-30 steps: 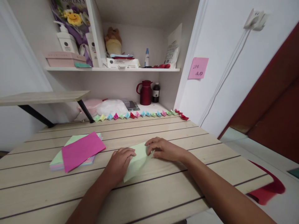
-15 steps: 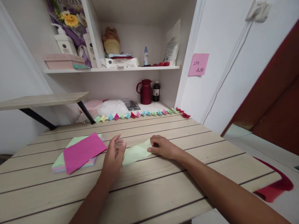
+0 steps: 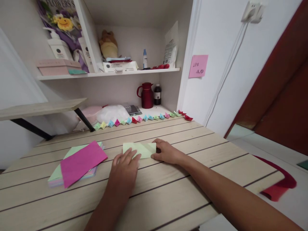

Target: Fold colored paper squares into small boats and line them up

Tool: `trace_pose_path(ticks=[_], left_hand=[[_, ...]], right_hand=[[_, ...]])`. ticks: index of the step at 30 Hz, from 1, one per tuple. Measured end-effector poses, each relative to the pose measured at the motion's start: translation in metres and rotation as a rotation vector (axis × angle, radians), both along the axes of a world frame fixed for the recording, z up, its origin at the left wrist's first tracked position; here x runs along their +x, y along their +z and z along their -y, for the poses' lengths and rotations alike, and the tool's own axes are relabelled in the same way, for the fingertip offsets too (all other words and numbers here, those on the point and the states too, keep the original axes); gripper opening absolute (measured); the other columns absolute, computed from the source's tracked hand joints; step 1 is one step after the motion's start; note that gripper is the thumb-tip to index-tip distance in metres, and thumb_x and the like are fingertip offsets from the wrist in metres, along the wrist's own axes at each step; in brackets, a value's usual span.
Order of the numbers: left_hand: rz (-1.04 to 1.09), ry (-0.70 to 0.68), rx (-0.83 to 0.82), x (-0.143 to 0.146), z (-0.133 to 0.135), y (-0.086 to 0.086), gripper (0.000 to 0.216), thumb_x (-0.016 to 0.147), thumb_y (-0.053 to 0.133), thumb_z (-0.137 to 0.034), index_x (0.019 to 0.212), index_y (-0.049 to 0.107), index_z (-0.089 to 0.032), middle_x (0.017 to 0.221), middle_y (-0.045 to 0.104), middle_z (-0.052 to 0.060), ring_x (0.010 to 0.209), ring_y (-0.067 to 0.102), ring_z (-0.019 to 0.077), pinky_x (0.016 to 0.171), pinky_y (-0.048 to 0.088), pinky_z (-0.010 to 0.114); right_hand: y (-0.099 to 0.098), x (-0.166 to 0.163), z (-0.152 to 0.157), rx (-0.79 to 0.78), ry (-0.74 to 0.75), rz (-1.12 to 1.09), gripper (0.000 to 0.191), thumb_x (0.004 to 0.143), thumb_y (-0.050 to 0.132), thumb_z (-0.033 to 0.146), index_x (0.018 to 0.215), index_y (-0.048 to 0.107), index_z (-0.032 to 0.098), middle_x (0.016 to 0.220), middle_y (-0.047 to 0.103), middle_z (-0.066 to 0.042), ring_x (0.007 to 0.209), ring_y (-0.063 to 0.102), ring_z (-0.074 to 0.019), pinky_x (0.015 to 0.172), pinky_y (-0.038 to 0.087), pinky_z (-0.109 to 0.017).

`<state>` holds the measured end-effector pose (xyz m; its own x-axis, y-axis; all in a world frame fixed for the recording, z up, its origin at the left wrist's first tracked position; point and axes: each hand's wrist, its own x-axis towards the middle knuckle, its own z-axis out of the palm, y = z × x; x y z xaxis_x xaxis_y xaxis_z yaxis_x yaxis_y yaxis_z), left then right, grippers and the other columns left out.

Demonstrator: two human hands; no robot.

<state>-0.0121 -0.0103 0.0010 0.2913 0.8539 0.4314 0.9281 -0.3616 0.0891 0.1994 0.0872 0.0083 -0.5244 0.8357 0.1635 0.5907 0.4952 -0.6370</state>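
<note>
Two hands on a folded strip of pale green paper

The pale green paper (image 3: 144, 149) lies folded into a narrow oblong near the middle of the wooden tabletop (image 3: 166, 199), its long sides running left to right. The person's left hand (image 3: 124, 171) rests on its near left part, palm down, with the fingers slightly apart. The right hand (image 3: 168, 153) curls at the opposite end, thumb at the near corner and forefinger at the far one; a gap shows between them, and whether they clamp the paper cannot be told.

Left of the hands, a magenta sheet (image 3: 83, 164) lies askew on a stack of coloured paper (image 3: 55, 178). Along the far edge runs a row of small folded paper boats (image 3: 140, 119) in green, yellow, blue, pink and red. Behind them, a dark red jug (image 3: 147, 96) stands just beside a dark bottle (image 3: 157, 95).
</note>
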Motion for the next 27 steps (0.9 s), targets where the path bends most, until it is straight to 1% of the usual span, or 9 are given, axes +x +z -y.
trace_pose_path(ticks=[2,5,7,10,13,15,18,24,27], left_hand=[[-0.032,0.038,-0.15,-0.003,-0.006,-0.008,0.037,0.091,0.045,-0.024,0.123,0.061,-0.025,0.136,0.059,0.009,0.128,0.05,0.0299,0.102,0.037,0.054],[-0.048,0.059,-0.218,-0.005,-0.008,-0.015,0.039,0.093,0.043,-0.029,0.129,0.058,-0.025,0.141,0.054,0.009,0.13,0.048,0.0295,0.104,0.036,0.052],[-0.046,0.076,-0.22,-0.004,-0.007,-0.016,0.039,0.093,0.044,-0.03,0.129,0.058,-0.025,0.141,0.054,0.009,0.13,0.048,0.0303,0.104,0.035,0.052],[-0.041,0.083,-0.217,-0.003,-0.006,-0.016,0.038,0.093,0.045,-0.029,0.128,0.059,-0.025,0.14,0.055,0.01,0.129,0.049,0.0311,0.104,0.035,0.053],[-0.052,0.08,-0.209,-0.001,-0.005,-0.014,0.038,0.093,0.044,-0.029,0.128,0.058,-0.025,0.14,0.055,0.01,0.129,0.049,0.0303,0.104,0.035,0.053],[-0.067,0.093,-0.218,0.0,-0.005,-0.012,0.037,0.093,0.045,-0.029,0.128,0.059,-0.026,0.141,0.055,0.009,0.129,0.049,0.0297,0.104,0.034,0.054],[-0.08,0.133,-0.227,0.003,-0.003,-0.008,0.036,0.093,0.047,-0.03,0.126,0.06,-0.028,0.14,0.055,0.009,0.128,0.05,0.0295,0.105,0.03,0.057],[-0.064,0.188,-0.175,0.007,-0.002,-0.006,0.032,0.094,0.047,-0.03,0.123,0.062,-0.029,0.136,0.059,0.006,0.126,0.051,0.0259,0.107,0.028,0.053],[-0.024,0.191,-0.192,0.007,-0.002,-0.008,0.034,0.094,0.047,-0.031,0.124,0.06,-0.027,0.136,0.058,0.007,0.127,0.049,0.0254,0.106,0.031,0.05]], right_hand=[[-0.002,0.001,-0.002,0.019,0.027,0.002,0.014,0.07,0.071,0.022,0.071,0.058,0.017,0.095,0.057,-0.004,0.082,0.054,-0.0165,0.072,0.042,-0.027],[-0.006,0.002,-0.005,0.033,0.049,-0.003,0.015,0.073,0.071,0.024,0.073,0.057,0.018,0.091,0.056,-0.003,0.082,0.053,-0.0169,0.074,0.042,-0.029],[-0.01,0.002,-0.007,0.029,0.03,-0.059,0.018,0.075,0.07,0.027,0.087,0.06,0.019,0.093,0.056,-0.003,0.081,0.054,-0.0169,0.076,0.044,-0.031],[-0.013,0.003,-0.009,0.056,-0.092,-0.217,0.043,0.081,0.063,0.024,0.123,0.052,0.022,0.111,0.054,-0.007,0.084,0.057,-0.0163,0.078,0.047,-0.032],[-0.01,0.005,-0.008,0.236,-0.154,-0.215,0.045,0.085,0.056,0.02,0.13,0.052,0.028,0.126,0.05,-0.009,0.108,0.054,-0.0217,0.094,0.043,-0.039],[-0.008,0.006,-0.007,0.344,-0.066,-0.098,0.033,0.088,0.055,0.024,0.119,0.062,0.03,0.132,0.05,-0.008,0.123,0.046,-0.0264,0.104,0.034,-0.045],[-0.009,0.004,-0.008,0.331,0.087,0.109,0.027,0.09,0.055,0.036,0.115,0.066,0.032,0.138,0.051,-0.006,0.129,0.04,-0.0295,0.106,0.027,-0.052],[-0.014,0.006,-0.015,0.211,0.051,0.215,0.041,0.094,0.045,0.044,0.132,0.055,0.032,0.142,0.05,-0.006,0.129,0.043,-0.027,0.106,0.027,-0.05],[-0.01,0.009,-0.014,0.214,0.169,0.194,0.066,0.084,0.057,0.058,0.143,0.042,0.032,0.146,0.045,-0.007,0.133,0.037,-0.0291,0.109,0.023,-0.049]])
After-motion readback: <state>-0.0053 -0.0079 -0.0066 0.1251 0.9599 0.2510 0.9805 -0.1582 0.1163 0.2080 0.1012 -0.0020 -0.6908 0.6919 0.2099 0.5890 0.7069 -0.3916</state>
